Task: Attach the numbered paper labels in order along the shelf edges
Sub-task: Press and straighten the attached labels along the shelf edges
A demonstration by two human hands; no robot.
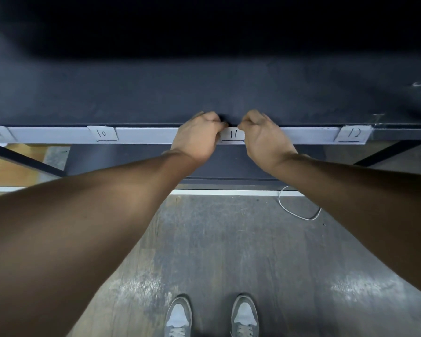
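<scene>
Pressing label 11 point(233, 135) flat against the grey shelf edge point(151, 135) looks like the step in hand. The left hand point(197, 136) covers the paper's left end and the right hand point(265, 137) covers its right end. Both hands have their fingers curled over the top lip of the dark shelf point(204, 93), knuckles up, and they appear to pinch the label's upper corners against the edge. The fingertips are hidden behind the knuckles, so I cannot tell whether they are clamping paper or tape.

The label lies on the front face of the edge, between label 10 point(103, 133) on the left and label 12 point(354, 134) on the right. It is well apart from both, so the sequence reads correctly.

To do this well, the drawn underline should run parallel to the lower rim of the edge, as it does on the two neighbours. Smoothing should go from the middle outward to each end, so that no wrinkle gets trapped under the paper. Whatever folds over the top lip needs firm, even pressure from both sides. If one hand pulls harder than the other, thin paper like this would probably skew or tear.
</scene>
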